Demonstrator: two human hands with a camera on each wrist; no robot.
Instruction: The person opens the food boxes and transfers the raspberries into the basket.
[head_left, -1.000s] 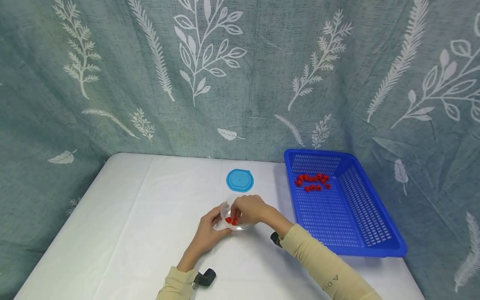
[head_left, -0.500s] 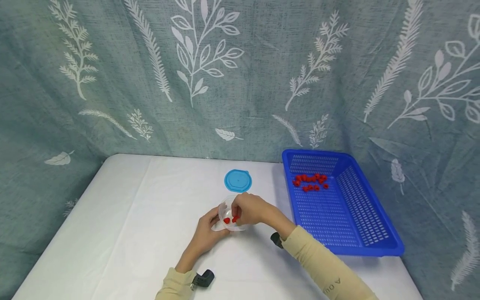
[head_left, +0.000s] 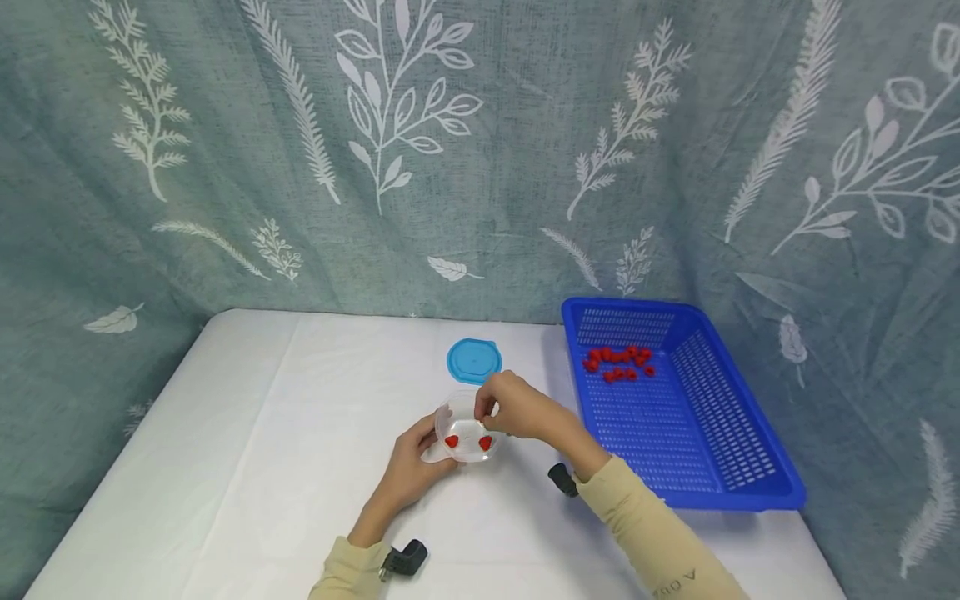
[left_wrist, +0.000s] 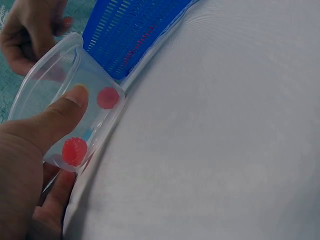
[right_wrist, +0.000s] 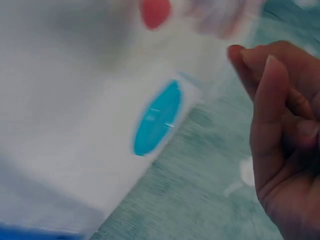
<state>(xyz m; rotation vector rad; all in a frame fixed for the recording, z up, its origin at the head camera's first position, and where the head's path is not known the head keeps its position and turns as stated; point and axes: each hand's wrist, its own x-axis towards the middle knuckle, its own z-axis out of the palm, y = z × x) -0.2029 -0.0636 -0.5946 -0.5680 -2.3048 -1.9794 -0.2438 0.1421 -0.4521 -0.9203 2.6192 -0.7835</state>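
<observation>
My left hand [head_left: 410, 467] holds a clear plastic container [head_left: 467, 454] by its near left side. In the left wrist view the thumb [left_wrist: 70, 107] lies along the container's wall and fingers show below it. Two raspberries, a left one [head_left: 452, 441] and a right one [head_left: 486, 442], lie apart inside on the bottom. My right hand [head_left: 517, 407] is over the container's right rim. Its fingers are bent, and the right wrist view shows a gap between thumb and forefinger with nothing in it.
A blue lid [head_left: 475, 361] lies flat behind the container. To the right stands a blue perforated basket [head_left: 652, 450] with several raspberries [head_left: 621, 357] in its far left part. White cloth covers the table [head_left: 300, 400]; a patterned green curtain [head_left: 510, 167] hangs behind.
My right hand has let go of a raspberry in the container and risen up and slightly right. That raspberry now lies at the container's right side. My left hand keeps its hold.
</observation>
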